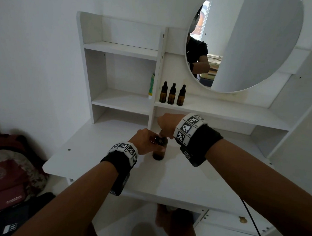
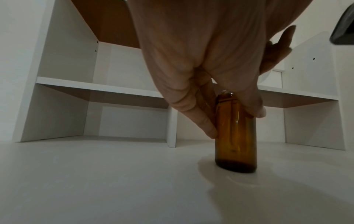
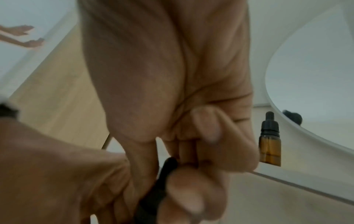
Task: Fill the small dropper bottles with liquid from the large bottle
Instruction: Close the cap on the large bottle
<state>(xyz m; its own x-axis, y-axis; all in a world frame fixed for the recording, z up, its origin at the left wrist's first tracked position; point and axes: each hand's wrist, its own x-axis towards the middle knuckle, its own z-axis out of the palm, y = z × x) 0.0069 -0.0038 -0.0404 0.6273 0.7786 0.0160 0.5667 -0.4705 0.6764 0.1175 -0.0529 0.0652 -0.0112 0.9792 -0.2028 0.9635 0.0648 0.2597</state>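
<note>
An amber glass bottle (image 1: 159, 151) (image 2: 236, 136) stands upright on the white desk (image 1: 184, 174), its neck uncapped in the left wrist view. My left hand (image 1: 148, 142) (image 2: 236, 122) grips its upper part, thumb on one side and fingers on the other. Right above its mouth my right hand (image 1: 162, 134) (image 3: 172, 174) pinches a black dropper cap (image 3: 162, 181). What hangs below the cap is hidden. Three small amber dropper bottles (image 1: 171, 94) with black caps stand in a row on the shelf behind; one small bottle (image 3: 270, 145) shows in the right wrist view.
The white shelf unit (image 1: 122, 50) rises at the desk's back, with a green and white tube (image 1: 151, 86) in one compartment. A round mirror (image 1: 256, 42) hangs above the bottles. A red backpack (image 1: 7, 178) lies on the floor at left. A black cable (image 1: 254, 229) runs at right.
</note>
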